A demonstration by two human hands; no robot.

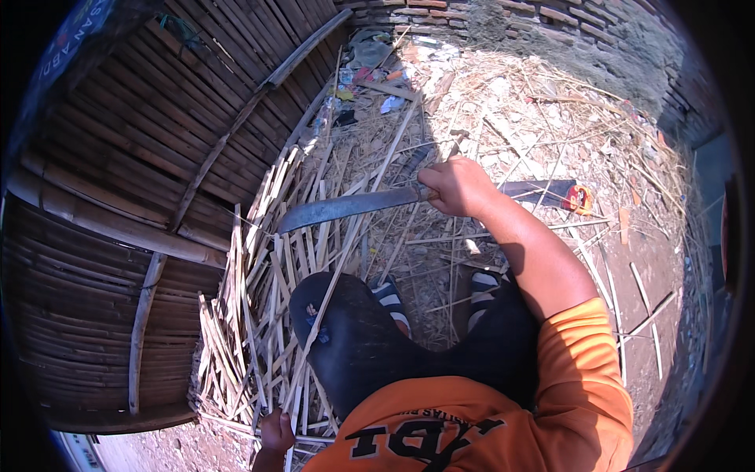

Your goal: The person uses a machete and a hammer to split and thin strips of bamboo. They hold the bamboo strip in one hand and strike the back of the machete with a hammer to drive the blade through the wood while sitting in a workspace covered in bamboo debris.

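Observation:
My right hand [456,186] is wrapped round the handle of a machete [350,208]. Its broad blade points left, above the strewn strips and beyond my knees. Low at the left, my left hand [277,430] is closed at the lower end of a long, thin bamboo strip [344,256]. That strip slants up across my left thigh and passes by the blade; the fingers are partly hidden. Many split bamboo strips [228,350] lie in a heap to the left of my leg.
A handsaw [535,189] with an orange and red handle lies right of my right forearm. A bamboo slat wall [102,185] rises at the left. Beyond the debris-covered ground stands a brick wall [543,20]. Loose strips [649,315] lie at the right.

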